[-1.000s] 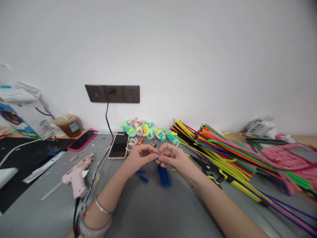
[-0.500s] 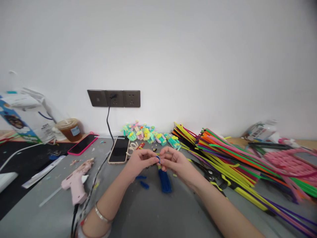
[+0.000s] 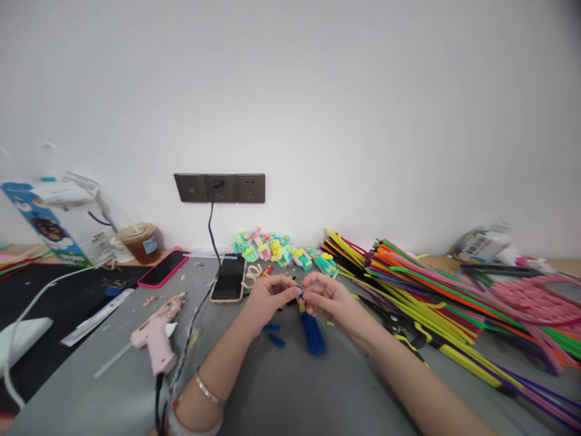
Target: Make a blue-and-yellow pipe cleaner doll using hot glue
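Note:
My left hand [image 3: 267,298] and my right hand [image 3: 331,300] meet fingertip to fingertip above the grey table [image 3: 290,387]. Both pinch a small blue pipe-cleaner piece [image 3: 301,292] between thumb and fingers. Just below them lies a bundle of blue pipe cleaners [image 3: 313,330]. Two short blue bits [image 3: 274,334] lie on the table under my left hand.
A pink glue gun [image 3: 157,336] with its black cord lies at the left. Two phones [image 3: 230,278] rest near the wall sockets [image 3: 220,188]. Small pastel craft figures [image 3: 281,248] sit at the back. A big heap of coloured pipe cleaners [image 3: 436,290] fills the right, with pliers [image 3: 399,330] beside it.
The view has shifted, so everything sits a little further right and lower. My hands stay together on the blue piece, with only small finger movements.

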`<state>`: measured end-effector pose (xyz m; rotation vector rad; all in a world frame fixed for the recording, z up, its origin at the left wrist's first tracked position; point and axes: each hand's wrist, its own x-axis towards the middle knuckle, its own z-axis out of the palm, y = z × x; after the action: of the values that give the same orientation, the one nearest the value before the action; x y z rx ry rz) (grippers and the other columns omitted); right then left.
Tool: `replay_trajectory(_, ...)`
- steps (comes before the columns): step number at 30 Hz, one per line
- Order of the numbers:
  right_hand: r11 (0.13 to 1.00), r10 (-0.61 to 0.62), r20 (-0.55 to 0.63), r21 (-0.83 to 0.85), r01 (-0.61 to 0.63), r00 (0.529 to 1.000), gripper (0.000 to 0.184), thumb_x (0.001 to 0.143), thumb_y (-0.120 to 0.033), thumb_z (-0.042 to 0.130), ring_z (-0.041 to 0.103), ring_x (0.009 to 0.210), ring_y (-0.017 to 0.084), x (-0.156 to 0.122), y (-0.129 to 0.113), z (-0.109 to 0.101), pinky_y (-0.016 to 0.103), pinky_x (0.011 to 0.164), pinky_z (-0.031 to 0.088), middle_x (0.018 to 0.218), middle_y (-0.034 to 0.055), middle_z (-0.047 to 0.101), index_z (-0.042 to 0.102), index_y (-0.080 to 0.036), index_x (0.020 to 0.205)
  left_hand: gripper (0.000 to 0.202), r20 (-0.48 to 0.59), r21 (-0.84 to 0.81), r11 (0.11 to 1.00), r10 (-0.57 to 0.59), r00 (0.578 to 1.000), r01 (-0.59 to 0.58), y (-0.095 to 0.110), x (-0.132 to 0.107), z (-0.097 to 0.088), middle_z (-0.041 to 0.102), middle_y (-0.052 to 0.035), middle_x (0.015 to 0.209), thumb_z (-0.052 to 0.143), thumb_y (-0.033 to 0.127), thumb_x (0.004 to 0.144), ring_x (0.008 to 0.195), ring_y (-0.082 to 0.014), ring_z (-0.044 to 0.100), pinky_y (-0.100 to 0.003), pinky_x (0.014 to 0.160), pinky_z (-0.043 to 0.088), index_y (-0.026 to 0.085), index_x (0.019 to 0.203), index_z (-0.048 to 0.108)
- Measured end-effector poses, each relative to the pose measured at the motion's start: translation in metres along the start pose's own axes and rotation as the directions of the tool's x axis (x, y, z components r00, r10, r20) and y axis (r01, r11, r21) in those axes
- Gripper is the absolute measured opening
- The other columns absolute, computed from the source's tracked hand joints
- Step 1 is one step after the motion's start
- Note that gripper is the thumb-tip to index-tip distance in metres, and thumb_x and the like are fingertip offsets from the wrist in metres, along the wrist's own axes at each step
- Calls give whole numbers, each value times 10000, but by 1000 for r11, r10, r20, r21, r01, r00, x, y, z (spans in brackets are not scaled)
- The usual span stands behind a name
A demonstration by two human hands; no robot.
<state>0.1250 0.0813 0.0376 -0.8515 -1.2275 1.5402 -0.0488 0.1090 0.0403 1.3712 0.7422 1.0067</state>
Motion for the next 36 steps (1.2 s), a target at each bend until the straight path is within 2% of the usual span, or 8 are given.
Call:
replay_trajectory(9, 941, -198, -107, -299, 159, 974, 391, 807, -552, 678, 468, 453, 88, -1, -6, -2, 210, 468, 372, 550, -57, 555, 545, -185, 829, 416, -156, 0, 1000, -9, 988, 9, -4, 3, 0, 503, 47, 512, 804, 527, 616, 457, -71, 394, -210, 459, 296, 140, 698, 676)
replay_trajectory(13, 693, -574, -189, -632, 349, 797, 288, 923, -396, 541, 419, 490, 113, -8, -18, 13, 238, 480, 331, 544, -50, 451, 549, -195, 716, 411, -190, -3, 1000, -3, 982, 2, -9, 7, -1, 502, 48, 497, 800, 524, 615, 458, -76, 394, -215, 460, 292, 143, 725, 690)
replay_trajectory(17, 434, -667, 128, -734, 522, 734, 192, 910, -186, 480, 554, 638, 174, -16, -24, 88, 290, 596, 444, 683, 25, 604, 578, -189, 744, 403, -165, -9, 1000, 7, 986, -9, -14, 11, -1, 559, 12, 525, 827, 516, 559, 482, -96, 437, -232, 461, 311, 147, 657, 698)
replay_trajectory(20, 404, -494, 375, -700, 589, 784, 69, 873, -162, 559, 633, 804, 208, -14, -9, 173, 315, 722, 527, 819, 45, 694, 625, -181, 872, 368, -170, 4, 1000, 10, 985, -10, -16, 11, -2, 547, 24, 495, 829, 486, 580, 454, -83, 408, -226, 450, 288, 149, 682, 719)
replay_trajectory(22, 316, -284, 474, -774, 548, 833, 265, 818, -257, 655, 649, 908, 293, -4, 9, 224, 400, 728, 571, 967, 143, 709, 619, -114, 1037, 358, -181, 10, 1000, 22, 983, -20, -17, 10, -2, 544, 30, 496, 826, 481, 588, 456, -80, 405, -221, 453, 284, 154, 679, 715)
replay_trajectory(25, 202, 20, 293, -938, 283, 956, 474, 837, -92, 554, 668, 1012, 364, 21, 35, 271, 440, 678, 588, 1138, 294, 662, 504, -11, 1300, 372, -186, 12, 999, 35, 982, -33, -17, 9, -3, 541, 34, 496, 825, 502, 573, 460, -84, 406, -224, 456, 289, 162, 654, 697)
replay_trajectory(31, 253, 239, 120, -966, 57, 964, 600, 811, 59, 445, 724, 962, 386, 49, 44, 269, 479, 669, 579, 1048, 341, 702, 423, 27, 1410, 360, -175, 18, 999, 54, 983, -52, -16, 10, 0, 554, 26, 511, 815, 501, 587, 484, -94, 411, -232, 478, 307, 169, 638, 684)
replay_trajectory(36, 382, 152, 153, -920, 85, 976, 463, 806, -193, 590, 726, 906, 418, 41, 28, 248, 514, 689, 579, 996, 305, 720, 582, -5, 1229, 312, -173, 17, 998, 69, 983, -67, -17, 8, 2, 610, 4, 573, 823, 441, 604, 544, -110, 472, -239, 518, 351, 158, 643, 697)
